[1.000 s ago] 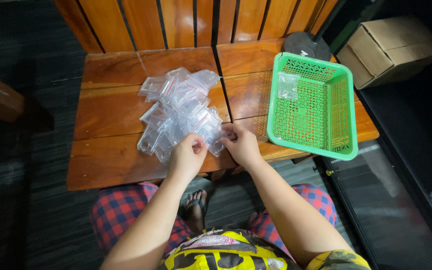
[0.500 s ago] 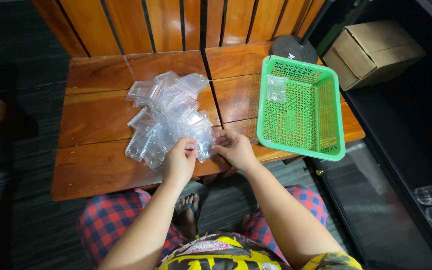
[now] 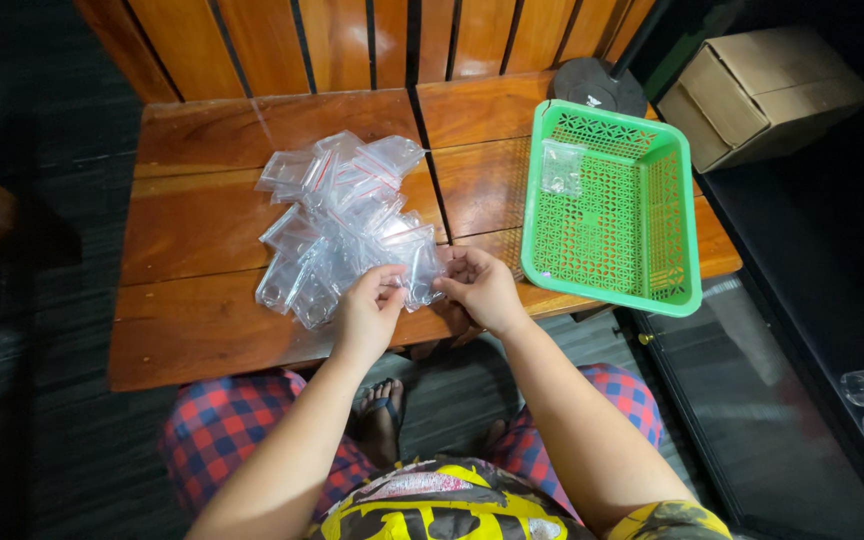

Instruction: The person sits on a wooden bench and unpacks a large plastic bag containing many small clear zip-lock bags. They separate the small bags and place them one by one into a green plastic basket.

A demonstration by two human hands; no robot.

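Since a second ago, both hands have drawn slightly closer together at the near edge of the bag pile [image 3: 337,225]. The left hand [image 3: 370,310] and right hand [image 3: 480,288] now pinch one small clear bag [image 3: 422,275] between them.

A heap of small clear plastic zip bags with red seal strips [image 3: 337,215] lies on the wooden slatted bench [image 3: 192,330], and one such clear bag [image 3: 422,272] is pinched at the heap's near edge between both hands. Another small clear zip bag [image 3: 560,166] lies in the far corner of the green plastic mesh basket [image 3: 677,300]. A plain brown cardboard box [image 3: 762,90], closed, stands on the floor beyond the bench's right end.
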